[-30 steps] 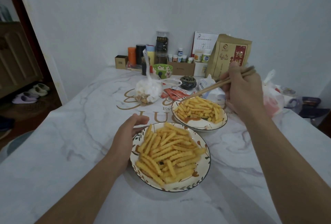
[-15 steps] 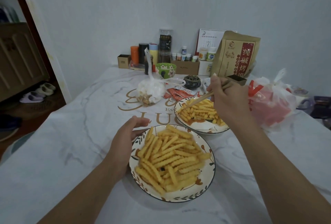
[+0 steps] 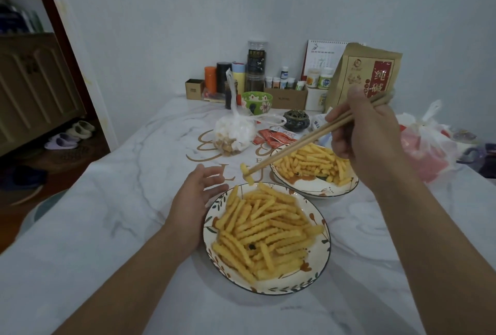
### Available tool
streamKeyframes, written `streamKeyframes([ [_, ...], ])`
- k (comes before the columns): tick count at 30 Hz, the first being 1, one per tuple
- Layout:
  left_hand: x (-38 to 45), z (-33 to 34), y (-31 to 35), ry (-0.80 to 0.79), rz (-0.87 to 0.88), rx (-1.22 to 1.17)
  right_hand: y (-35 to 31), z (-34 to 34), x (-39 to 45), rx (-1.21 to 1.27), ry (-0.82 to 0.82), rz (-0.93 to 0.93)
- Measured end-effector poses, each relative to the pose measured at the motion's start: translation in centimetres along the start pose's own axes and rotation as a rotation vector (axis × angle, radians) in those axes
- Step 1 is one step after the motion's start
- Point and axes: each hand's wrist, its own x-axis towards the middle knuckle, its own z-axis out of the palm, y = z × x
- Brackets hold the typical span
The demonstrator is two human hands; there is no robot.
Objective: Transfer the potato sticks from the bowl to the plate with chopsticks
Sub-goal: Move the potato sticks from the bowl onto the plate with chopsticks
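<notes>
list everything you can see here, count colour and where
plate: 1, white with leaf pattern, near centre of table, heaped with sticks
bowl: 1, white patterned, behind the plate to the right
potato sticks: many, yellow, in both dishes; one pinched in the chopsticks above the plate's far rim
chopsticks: 1 pair, wooden
clear bag: 1, knotted, mid table
sauce sachets: several, red
green bowl: 1, far end
brown paper bag: 1, far right
jars and bottles: several, along the wall
red plastic bag: 1, right edge
left hand: beside the plate's left rim
right hand: holds the chopsticks
</notes>
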Motion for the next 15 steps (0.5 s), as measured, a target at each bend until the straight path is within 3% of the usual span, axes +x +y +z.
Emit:
streamKeyframes([
  [9,0.2,-0.8,0.3,-0.019,-0.011,-0.060,1.1,3.8,-1.9,-0.076,-0.071,0.204],
  [12,0.1,-0.7,0.2,-0.024,-0.008,-0.053,0.5,3.3,-1.6,-0.113,-0.072,0.178],
  [15,0.0,-0.5,0.2,-0.038,-0.015,-0.048,0.2,1.7,-0.6,-0.101,0.045,0.062],
])
